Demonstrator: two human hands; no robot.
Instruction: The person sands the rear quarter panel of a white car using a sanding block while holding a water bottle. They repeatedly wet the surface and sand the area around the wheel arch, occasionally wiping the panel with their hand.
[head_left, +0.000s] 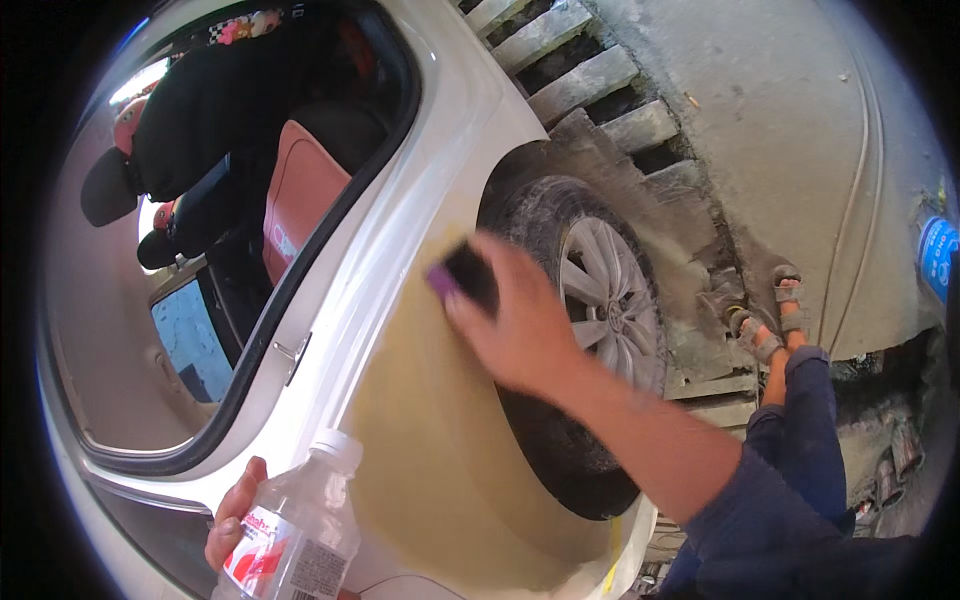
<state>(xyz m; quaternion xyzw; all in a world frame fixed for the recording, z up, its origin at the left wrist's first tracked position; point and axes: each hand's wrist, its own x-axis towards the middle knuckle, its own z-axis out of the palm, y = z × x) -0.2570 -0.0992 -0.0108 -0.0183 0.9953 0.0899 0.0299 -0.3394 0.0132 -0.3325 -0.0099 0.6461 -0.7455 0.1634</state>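
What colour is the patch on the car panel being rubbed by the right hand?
Dull yellowish tan patch, against the white car body; head view shows it.

Soft daylight, no hard shadows; the right hand (515,325) is motion-blurred, the window (140,80) blown out, fisheye edges bent and black

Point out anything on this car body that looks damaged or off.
The white rear quarter panel carries a broad dull tan patch above and ahead of the wheel, unlike the glossy paint around it. The right hand presses a dark sanding block on its upper edge; the left hand holds a clear plastic bottle.
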